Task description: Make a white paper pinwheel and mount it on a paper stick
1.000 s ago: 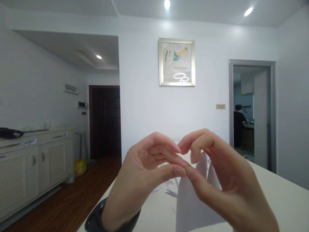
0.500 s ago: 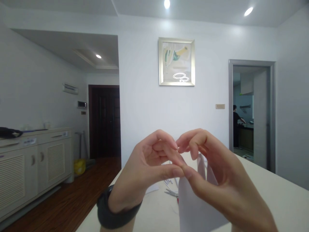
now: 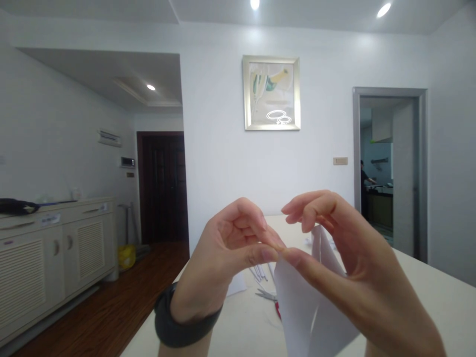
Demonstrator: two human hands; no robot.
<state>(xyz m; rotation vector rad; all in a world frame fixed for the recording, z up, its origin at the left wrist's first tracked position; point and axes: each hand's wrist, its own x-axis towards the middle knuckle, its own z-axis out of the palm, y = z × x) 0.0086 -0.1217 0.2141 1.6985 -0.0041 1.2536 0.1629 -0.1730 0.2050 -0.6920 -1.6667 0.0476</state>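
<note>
A sheet of white paper point(image 3: 297, 302), bent with a fold in it, hangs in front of me, its top corner at my fingertips. My left hand point(image 3: 238, 248), with a black band point(image 3: 186, 327) on the wrist, pinches that corner between thumb and fingers. The thumb tip of my right hand point(image 3: 345, 258) meets the same corner. Its other fingers are raised and curved, apart from the thumb, above a second peak of the paper. Behind the sheet, scissors point(image 3: 267, 296) with a red handle lie on the table, partly hidden.
Thin white paper strips or sticks point(image 3: 259, 271) and another white sheet point(image 3: 237, 283) lie on the pale table point(image 3: 238, 332). A long cabinet point(image 3: 55, 248) stands at the left. Through the doorway at right, a person point(image 3: 365, 183) stands in another room.
My right fingers have lifted away from my left hand and spread from the thumb. The paper has tilted and shows more of its folded side. The view has shifted slightly.
</note>
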